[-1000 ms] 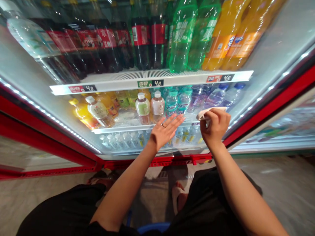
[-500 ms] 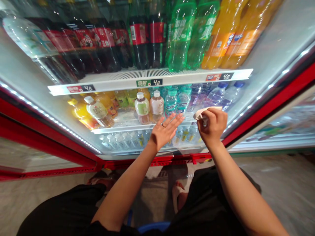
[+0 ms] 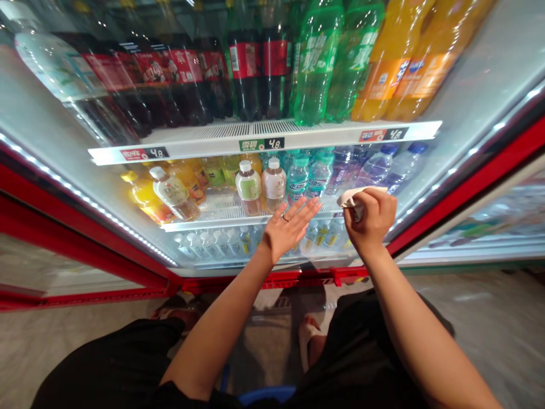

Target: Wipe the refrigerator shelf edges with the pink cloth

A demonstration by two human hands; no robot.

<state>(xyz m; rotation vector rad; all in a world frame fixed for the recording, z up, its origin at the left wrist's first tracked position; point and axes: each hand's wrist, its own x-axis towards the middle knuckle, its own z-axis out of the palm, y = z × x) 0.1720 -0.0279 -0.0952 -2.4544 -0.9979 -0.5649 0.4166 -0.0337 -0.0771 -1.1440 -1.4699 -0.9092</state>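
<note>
Above the cloth (image 3: 348, 198) in the right grip (image 3: 373, 220), bottles (image 3: 385, 76) of orange drink.

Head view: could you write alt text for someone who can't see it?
A person's right hand grips a pale cloth before a lit drinks cooler; the left hand is held flat nearby. Dark bottles, green bottles and orange bottles stand on the upper shelf, with smaller bottles below.
</note>
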